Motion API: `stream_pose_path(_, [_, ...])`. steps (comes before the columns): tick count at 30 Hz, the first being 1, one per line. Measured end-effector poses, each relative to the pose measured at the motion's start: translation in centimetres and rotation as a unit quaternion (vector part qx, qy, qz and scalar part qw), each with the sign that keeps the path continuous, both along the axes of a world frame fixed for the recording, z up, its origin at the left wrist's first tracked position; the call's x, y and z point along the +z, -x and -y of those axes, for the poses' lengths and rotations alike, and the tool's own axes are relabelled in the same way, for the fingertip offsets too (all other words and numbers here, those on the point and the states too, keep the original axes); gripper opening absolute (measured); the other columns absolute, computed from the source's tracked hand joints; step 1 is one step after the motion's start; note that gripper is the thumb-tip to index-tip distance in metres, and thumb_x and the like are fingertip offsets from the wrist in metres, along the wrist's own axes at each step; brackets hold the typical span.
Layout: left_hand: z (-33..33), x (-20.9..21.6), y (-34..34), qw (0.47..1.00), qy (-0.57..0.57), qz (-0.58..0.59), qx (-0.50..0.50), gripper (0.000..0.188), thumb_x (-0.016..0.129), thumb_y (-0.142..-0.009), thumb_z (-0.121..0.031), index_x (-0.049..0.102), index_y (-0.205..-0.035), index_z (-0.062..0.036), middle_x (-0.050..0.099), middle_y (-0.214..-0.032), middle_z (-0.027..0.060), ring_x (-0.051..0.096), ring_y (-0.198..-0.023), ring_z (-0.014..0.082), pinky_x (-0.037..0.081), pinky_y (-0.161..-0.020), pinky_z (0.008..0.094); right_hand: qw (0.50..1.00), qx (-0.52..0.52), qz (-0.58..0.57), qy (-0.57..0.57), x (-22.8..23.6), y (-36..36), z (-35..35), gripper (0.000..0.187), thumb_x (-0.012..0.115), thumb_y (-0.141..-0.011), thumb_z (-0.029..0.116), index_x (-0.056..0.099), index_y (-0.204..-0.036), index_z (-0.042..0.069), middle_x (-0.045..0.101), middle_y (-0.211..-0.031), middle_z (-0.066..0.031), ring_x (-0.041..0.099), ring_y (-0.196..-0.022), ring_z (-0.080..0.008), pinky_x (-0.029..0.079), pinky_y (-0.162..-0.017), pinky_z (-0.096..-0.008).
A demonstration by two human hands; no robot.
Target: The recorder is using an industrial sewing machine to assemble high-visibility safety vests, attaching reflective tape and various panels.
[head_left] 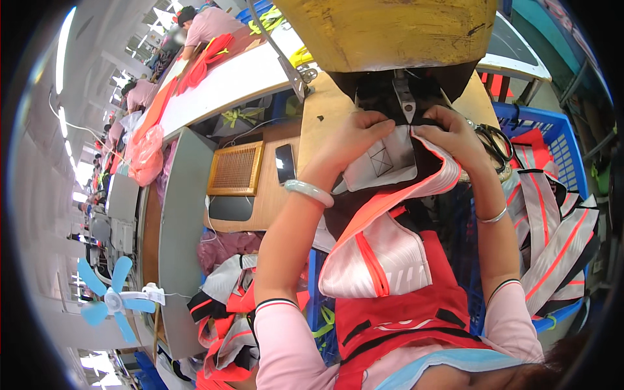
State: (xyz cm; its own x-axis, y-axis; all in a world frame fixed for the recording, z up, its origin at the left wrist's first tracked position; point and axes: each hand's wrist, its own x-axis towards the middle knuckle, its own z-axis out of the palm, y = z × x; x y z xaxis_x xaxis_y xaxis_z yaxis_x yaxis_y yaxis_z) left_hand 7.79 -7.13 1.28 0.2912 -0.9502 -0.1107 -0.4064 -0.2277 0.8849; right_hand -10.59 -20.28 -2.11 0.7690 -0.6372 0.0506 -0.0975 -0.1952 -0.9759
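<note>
Under the yellow sewing machine head [396,32], both of my hands are at the metal presser foot [405,101]. My left hand [364,133] pinches the edge of a grey-white fabric piece [380,253] with an orange stripe and dark backing, left of the foot. Just right of the foot, my right hand [458,136] pinches the same piece, thumb and fingers pressed together. Below my left fingers lies a pale patch [380,162] with a stitched crossed box. The rest of the piece curves down over my red apron [403,322]. The needle tip cannot be made out.
Black-handled scissors [495,143] lie beside my right wrist. A blue basket [569,123] holds similar pieces at the right; more are heaped [227,312] at lower left. A phone [285,164] and a wood-framed woven panel [237,169] lie left. Other people work farther off.
</note>
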Motion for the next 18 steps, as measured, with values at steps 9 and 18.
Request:
stream_pose_path(9, [-2.0, -2.1, -2.3, 0.995, 0.054, -0.066, 0.05, 0.033, 0.061, -0.091, -0.025, 0.065, -0.106, 0.0037, 0.064, -0.086, 0.0026, 0.054, -0.08, 0.0089, 0.044, -0.073, 0.0262, 0.996, -0.06, 0.062, -0.037, -0.1, 2.5, -0.4, 0.024, 0.069, -0.084, 0.024, 0.06, -0.09, 0.003, 0.055, -0.075, 0.0038, 0.049, -0.072, -0.0048, 0.042, -0.063, -0.0231])
stream_pose_path(18, [-4.6, -2.4, 4.9, 0.983, 0.0, 0.008, -0.183, 0.021, 0.057, -0.089, -0.016, 0.051, -0.078, 0.0013, 0.043, -0.061, 0.0023, 0.04, -0.061, 0.0075, 0.037, -0.055, 0.0294, 0.928, 0.283, -0.038, 0.241, 3.0, 11.7, -5.7, 0.043, 0.073, -0.079, 0.035, 0.065, -0.105, 0.002, 0.064, -0.109, -0.0133, 0.06, -0.103, -0.0306, 0.046, -0.089, -0.0371])
